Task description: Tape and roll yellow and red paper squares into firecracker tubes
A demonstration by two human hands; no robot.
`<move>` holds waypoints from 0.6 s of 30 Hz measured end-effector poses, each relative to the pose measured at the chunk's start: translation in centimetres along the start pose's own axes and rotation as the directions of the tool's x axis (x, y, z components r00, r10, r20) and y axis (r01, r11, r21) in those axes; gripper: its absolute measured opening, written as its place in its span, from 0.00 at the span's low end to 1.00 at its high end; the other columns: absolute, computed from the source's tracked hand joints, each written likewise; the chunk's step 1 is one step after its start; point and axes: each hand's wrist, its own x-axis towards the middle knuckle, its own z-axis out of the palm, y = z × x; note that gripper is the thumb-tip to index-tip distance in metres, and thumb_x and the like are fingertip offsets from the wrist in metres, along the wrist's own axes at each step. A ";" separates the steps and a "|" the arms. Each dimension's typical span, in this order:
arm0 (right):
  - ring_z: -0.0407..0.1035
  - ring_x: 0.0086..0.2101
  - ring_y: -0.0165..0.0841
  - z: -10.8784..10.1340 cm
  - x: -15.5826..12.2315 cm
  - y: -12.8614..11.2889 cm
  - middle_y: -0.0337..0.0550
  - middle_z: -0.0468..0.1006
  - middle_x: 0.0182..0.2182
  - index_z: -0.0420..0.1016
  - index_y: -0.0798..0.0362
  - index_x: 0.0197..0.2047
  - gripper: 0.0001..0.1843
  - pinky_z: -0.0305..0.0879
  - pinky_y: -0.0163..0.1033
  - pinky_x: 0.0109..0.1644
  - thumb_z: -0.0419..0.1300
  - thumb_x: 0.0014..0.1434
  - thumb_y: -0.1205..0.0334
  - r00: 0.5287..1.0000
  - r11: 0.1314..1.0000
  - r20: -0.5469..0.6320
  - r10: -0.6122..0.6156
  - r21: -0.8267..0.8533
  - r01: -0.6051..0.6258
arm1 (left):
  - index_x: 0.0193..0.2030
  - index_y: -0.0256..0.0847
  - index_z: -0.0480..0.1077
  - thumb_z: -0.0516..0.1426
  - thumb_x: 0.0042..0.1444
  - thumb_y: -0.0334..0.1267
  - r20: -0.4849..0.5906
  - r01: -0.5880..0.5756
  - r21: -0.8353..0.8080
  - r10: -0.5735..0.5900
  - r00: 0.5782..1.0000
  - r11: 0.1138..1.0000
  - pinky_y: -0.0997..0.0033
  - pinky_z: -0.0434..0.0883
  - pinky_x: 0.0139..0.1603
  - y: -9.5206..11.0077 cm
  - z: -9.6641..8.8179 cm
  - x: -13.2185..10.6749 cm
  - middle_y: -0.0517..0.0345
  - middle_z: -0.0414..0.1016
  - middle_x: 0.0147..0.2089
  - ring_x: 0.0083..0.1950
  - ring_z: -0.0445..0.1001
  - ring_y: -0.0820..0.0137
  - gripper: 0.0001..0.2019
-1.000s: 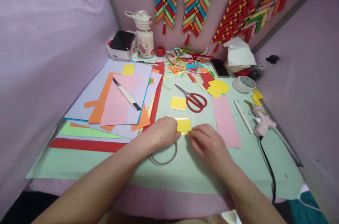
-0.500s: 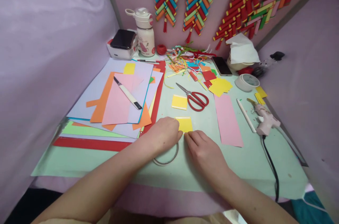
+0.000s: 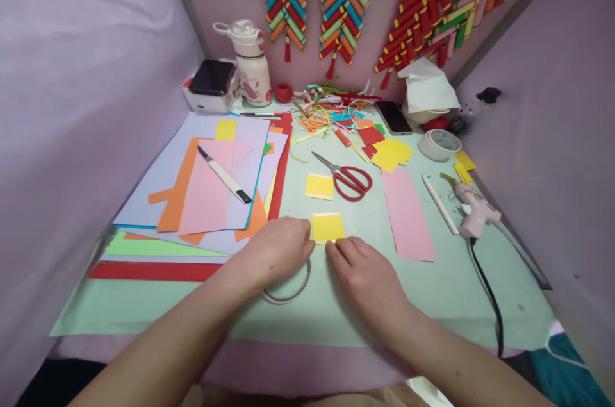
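A yellow paper square (image 3: 328, 227) lies flat before me, with a pale strip along its far edge and another at its near edge. My left hand (image 3: 284, 245) is closed at the square's lower left corner, and a thin ring-shaped roll of tape (image 3: 293, 296) shows beneath it, partly hidden by the hand. Bent and close together, the fingertips of my right hand (image 3: 358, 266) press on the near edge of the square. A second yellow square (image 3: 319, 186) with pale strips along two edges lies just beyond, beside red-handled scissors (image 3: 352, 181).
Stacked coloured paper with a utility knife (image 3: 225, 175) on top lies left. On the right are a pink paper strip (image 3: 408, 218), a white pen (image 3: 439, 204), a glue gun (image 3: 475, 208) with its cord, and a wide tape roll (image 3: 439, 145). A bottle (image 3: 254, 77) stands behind.
My left hand and the tape roll have shifted left, away from my right hand, uncovering more of the yellow square. My right fingertips remain at its near edge. The view has shifted slightly.
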 end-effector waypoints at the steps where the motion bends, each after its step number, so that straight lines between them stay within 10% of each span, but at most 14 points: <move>1: 0.63 0.35 0.36 0.0 0.0 -0.1 0.46 0.71 0.33 0.70 0.60 0.47 0.15 0.63 0.40 0.35 0.54 0.55 0.77 1.000 1.000 0.008 -0.007 -0.007 0.007 | 0.30 0.41 0.67 0.47 0.56 0.39 0.000 -0.002 -0.016 0.002 1.000 1.000 0.70 0.56 0.26 -0.2 0.1 0.0 0.54 0.73 0.28 0.31 0.70 0.65 0.10; 18: 0.64 0.35 0.37 0.3 0.2 -0.4 0.46 0.71 0.31 0.70 0.55 0.51 0.17 0.63 0.41 0.37 0.55 0.58 0.72 0.999 1.000 -0.045 0.027 0.013 -0.027 | 0.30 0.41 0.66 0.49 0.53 0.39 -0.032 -0.007 -0.051 0.005 0.999 0.999 0.70 0.55 0.26 -0.4 0.6 0.2 0.54 0.72 0.30 0.30 0.69 0.67 0.07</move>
